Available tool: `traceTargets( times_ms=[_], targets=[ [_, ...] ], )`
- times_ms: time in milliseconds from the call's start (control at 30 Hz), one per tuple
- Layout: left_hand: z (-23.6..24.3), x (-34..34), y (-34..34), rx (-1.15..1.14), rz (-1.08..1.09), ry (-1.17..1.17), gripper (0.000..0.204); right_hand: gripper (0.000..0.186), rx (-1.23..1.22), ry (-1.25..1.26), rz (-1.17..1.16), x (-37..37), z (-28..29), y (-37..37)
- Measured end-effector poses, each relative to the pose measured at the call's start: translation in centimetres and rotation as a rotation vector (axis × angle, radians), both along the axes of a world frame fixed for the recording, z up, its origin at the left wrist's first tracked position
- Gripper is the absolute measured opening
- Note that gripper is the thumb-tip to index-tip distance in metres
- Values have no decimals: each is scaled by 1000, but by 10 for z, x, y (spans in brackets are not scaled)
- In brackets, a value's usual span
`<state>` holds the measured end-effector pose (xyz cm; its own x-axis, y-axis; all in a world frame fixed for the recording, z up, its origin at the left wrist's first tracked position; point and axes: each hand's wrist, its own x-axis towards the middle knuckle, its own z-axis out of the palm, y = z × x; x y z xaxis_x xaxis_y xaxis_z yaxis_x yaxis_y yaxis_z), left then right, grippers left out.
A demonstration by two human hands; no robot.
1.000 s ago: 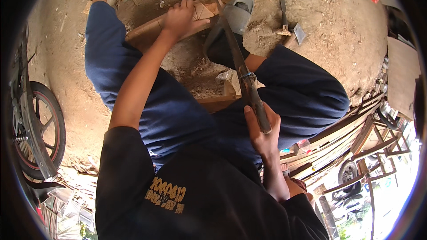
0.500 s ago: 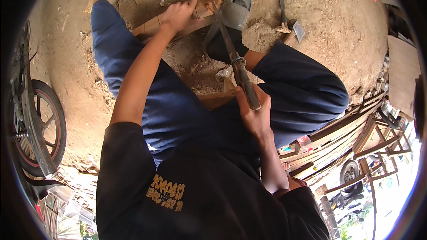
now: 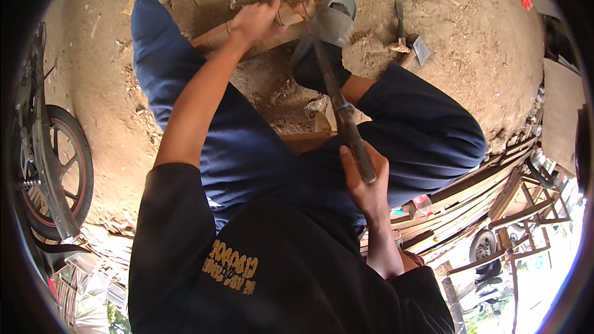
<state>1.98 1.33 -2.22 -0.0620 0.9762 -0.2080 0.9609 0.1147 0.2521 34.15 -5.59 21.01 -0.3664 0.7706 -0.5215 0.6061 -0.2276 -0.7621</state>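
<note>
My left hand (image 3: 255,23) is closed over a pale wooden piece (image 3: 213,36) lying on the ground by my foot. Dark lines run across the wood beside the fingers. Closer to my body, my right hand (image 3: 370,196) grips the dark handle of a long narrow-bladed tool (image 3: 351,128), which has a blue band where handle meets blade. Its blade slants up and left past my sandalled right foot (image 3: 332,23) to the wood's right end. The blade is edge-on and blurred, so I cannot tell whether it is a saw or a knife.
Another tool with a dark handle (image 3: 399,18) lies right of my foot beside a flat grey metal piece (image 3: 421,51). A wood strip (image 3: 306,142) sits between my legs. A motorbike wheel (image 3: 65,173) stands at left. Stacked boards (image 3: 458,201) are at right.
My right hand has drawn the tool back toward my body and a little to the right. My left hand stays on the wood. The whole view has shifted slightly.
</note>
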Motion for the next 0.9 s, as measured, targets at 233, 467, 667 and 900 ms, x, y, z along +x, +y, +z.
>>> traceTargets(
  times_ms=[233,467,667,900],
  targets=[
    [-5,5,-8,38,-20,-18,57,23,-19,-29,-2,6,14,0],
    [-3,14,-18,144,-51,60,60,23,-125,-20,-155,20,16,1],
    [-12,11,-14,323,-99,199,54,22,-107,-49,-120,20,25,1],
    [-21,-3,5,389,-181,335,59,22,-71,-9,-137,12,26,-8]
  ],
)
